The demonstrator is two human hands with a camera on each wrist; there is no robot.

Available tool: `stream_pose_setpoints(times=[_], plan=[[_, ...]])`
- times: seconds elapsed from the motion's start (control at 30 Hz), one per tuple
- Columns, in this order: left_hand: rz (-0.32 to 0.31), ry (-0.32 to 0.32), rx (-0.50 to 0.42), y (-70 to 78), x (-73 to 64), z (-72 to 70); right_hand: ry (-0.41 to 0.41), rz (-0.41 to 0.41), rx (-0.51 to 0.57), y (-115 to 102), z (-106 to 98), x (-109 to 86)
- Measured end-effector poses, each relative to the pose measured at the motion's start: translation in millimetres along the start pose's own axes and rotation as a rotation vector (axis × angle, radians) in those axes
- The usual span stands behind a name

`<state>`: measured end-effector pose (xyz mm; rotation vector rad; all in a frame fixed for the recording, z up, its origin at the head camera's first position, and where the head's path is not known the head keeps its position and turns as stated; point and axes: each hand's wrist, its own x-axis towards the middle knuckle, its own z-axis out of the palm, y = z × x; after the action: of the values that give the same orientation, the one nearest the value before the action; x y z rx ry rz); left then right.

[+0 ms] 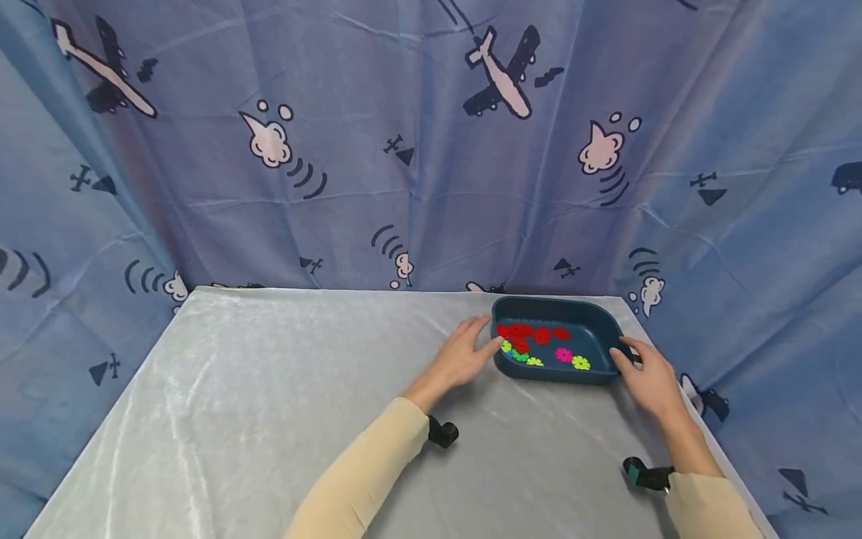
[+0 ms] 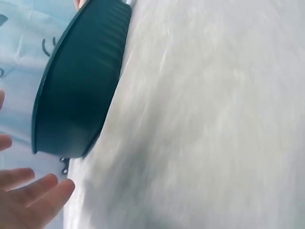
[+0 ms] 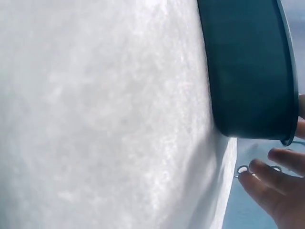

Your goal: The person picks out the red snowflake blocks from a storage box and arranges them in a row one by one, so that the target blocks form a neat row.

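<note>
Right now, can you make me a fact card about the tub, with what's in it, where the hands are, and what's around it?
Container: dark teal tub on a white cloth
Inside: small round notched pieces, including red pieces, a pink piece and a yellow-green piece
Where the red is: mostly toward the tub's left side
Left hand: at the tub's left end, fingers spread
Right hand: at the right end, thumb over the rim; grip unclear
Background: blue curtain with airplanes

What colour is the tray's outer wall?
The tray's outer wall is dark teal, seen best in the left wrist view.
</note>
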<state>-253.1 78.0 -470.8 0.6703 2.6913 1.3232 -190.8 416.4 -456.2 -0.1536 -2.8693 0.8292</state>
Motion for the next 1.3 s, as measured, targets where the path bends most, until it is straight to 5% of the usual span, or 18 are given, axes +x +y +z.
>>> stream_pose_setpoints(times=[0.67, 1.3], plan=[[-0.13, 0.017, -0.155, 10.1, 14.7, 36.3, -0.038, 0.092, 0.259, 15.2, 5.3, 3.9], [-0.149, 0.025, -0.281, 5.7, -12.0, 0.1, -0.071, 0.034, 0.41, -18.4, 0.9, -16.3]])
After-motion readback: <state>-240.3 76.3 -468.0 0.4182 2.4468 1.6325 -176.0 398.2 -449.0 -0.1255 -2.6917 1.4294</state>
